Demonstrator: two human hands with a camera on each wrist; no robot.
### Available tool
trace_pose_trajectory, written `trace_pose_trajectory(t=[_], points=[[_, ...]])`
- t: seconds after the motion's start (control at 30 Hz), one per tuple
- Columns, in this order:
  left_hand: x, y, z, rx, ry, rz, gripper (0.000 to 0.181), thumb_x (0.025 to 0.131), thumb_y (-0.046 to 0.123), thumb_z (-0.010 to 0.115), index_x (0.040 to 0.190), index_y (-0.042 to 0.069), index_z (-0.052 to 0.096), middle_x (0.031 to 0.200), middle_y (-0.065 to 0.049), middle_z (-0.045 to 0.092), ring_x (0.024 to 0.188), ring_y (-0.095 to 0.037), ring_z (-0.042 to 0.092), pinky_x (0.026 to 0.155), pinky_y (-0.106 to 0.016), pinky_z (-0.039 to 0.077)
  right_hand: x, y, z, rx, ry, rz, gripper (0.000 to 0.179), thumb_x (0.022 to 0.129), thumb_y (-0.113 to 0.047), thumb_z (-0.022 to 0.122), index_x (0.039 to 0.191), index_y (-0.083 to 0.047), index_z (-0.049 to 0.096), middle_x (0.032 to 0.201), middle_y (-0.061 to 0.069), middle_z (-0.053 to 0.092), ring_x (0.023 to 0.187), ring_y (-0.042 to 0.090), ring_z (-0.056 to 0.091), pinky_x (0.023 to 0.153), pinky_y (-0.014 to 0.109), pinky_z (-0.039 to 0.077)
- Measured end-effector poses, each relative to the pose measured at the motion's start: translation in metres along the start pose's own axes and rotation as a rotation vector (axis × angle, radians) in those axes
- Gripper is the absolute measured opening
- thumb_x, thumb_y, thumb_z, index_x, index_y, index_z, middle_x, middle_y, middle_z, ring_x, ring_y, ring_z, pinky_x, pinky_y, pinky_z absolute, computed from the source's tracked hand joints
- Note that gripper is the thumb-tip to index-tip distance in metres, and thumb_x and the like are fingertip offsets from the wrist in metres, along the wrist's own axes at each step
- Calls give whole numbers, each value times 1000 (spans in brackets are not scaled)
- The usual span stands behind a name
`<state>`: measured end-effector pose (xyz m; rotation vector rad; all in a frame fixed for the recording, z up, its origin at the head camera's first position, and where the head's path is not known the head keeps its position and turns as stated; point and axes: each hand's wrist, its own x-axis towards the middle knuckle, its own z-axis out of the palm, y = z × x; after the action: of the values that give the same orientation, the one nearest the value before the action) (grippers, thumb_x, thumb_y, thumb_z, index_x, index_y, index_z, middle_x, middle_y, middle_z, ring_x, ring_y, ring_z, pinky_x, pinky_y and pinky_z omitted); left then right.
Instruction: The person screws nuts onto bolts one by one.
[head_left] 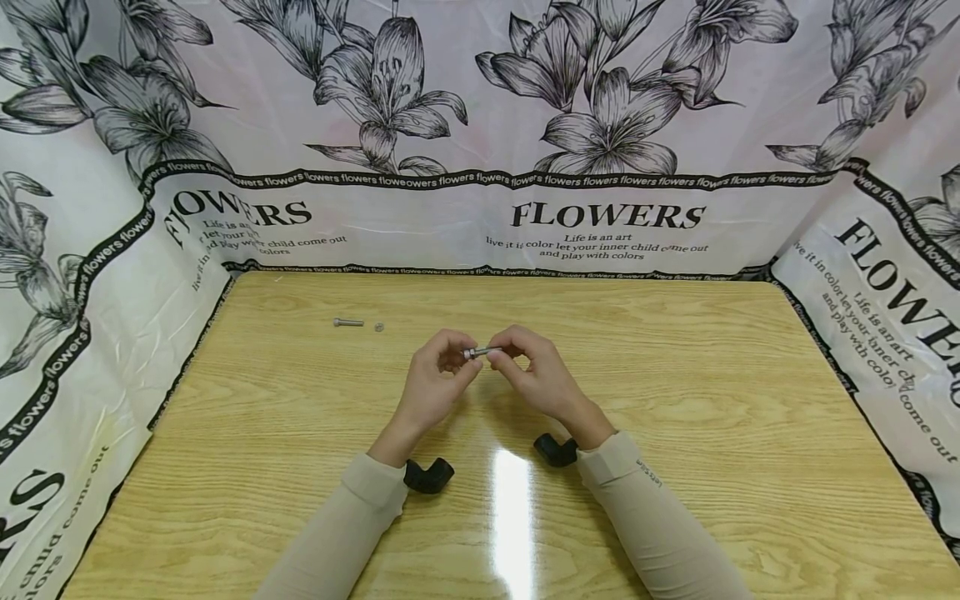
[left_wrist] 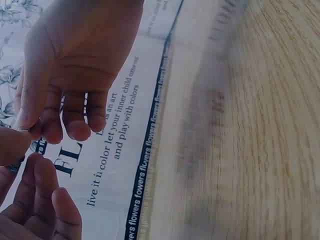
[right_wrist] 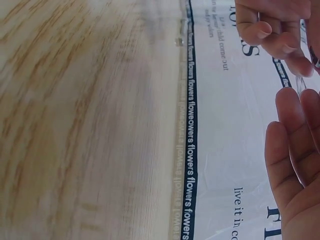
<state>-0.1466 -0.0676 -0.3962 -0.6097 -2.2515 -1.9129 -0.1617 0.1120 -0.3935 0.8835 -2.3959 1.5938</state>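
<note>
In the head view, a small silver bolt (head_left: 480, 352) lies sideways between the two hands, above the table. My left hand (head_left: 437, 377) has its thumb and fingers at the bolt's wide end, pinching it. The thin end is pinched between thumb and fingertips of my right hand (head_left: 542, 375). From the left wrist, the left hand (left_wrist: 82, 55) meets the other hand's fingertips, which mostly cover the bolt. The right wrist view shows the right hand (right_wrist: 300, 155) at its edge, with the bolt largely hidden.
Another bolt (head_left: 348, 322) lies on the wooden table (head_left: 675, 375) at the back left, a small nut (head_left: 378, 327) beside it. Black wrist-worn pieces sit near both cuffs. A flower-printed sheet (head_left: 420, 217) hangs around the table's back and sides.
</note>
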Motion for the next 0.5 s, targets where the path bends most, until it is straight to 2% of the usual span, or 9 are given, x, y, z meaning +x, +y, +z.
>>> trace_pose_trajectory(t=[0.27, 0.5], points=[[0, -1, 0, -10, -6, -44, 14, 90, -3, 62, 102, -8, 59, 94, -18, 62, 79, -32, 57, 69, -32, 47, 0, -1, 0, -4, -3, 4, 5, 93, 2, 58, 96, 2, 62, 89, 12, 63, 80, 21, 60, 73, 40, 51], [1, 0, -2, 0, -3, -34, 16, 88, -4, 63, 102, -10, 58, 93, -21, 61, 78, -32, 58, 68, -32, 47, 1, -1, -1, -10, -8, 18, 5, 93, 2, 58, 96, 2, 62, 89, 11, 62, 80, 23, 61, 73, 41, 51]])
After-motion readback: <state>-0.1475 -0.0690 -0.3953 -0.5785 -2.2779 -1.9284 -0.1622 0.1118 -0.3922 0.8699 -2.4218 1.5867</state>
